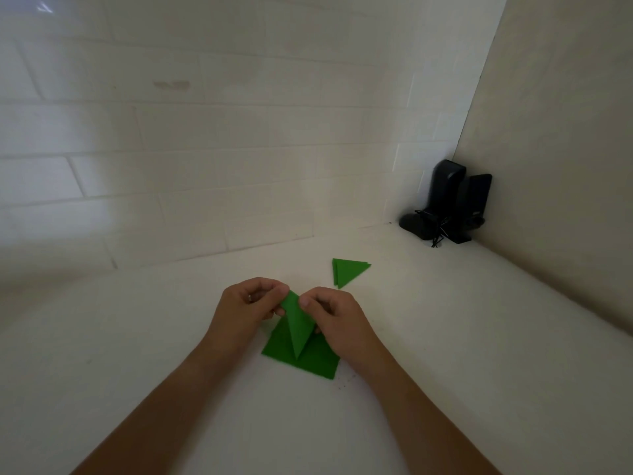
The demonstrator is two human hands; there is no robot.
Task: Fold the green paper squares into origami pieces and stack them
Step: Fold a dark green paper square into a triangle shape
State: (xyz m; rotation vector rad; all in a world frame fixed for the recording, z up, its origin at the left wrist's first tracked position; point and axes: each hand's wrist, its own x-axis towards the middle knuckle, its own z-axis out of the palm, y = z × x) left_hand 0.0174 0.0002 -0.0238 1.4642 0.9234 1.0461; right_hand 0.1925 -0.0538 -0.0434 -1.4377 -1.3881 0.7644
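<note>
White counter [479,337], tiled wall behind, speakers [448,204] in right corner. Left hand [245,308] and right hand [334,315] both pinch a folded piece [297,323] above the squares [308,361]. Finished stack [347,270] lies apart, toward the wall.

Folded green paper piece [297,323]: matt, smooth, sharply creased. Flat green paper squares [308,363] beneath: same matt finish. Green paper triangles [347,270]: matt. White counter surface [445,337]: smooth, dull sheen. White tiled wall [205,149]: faintly glossy. Black plastic speakers [448,204]: satin finish.
</note>
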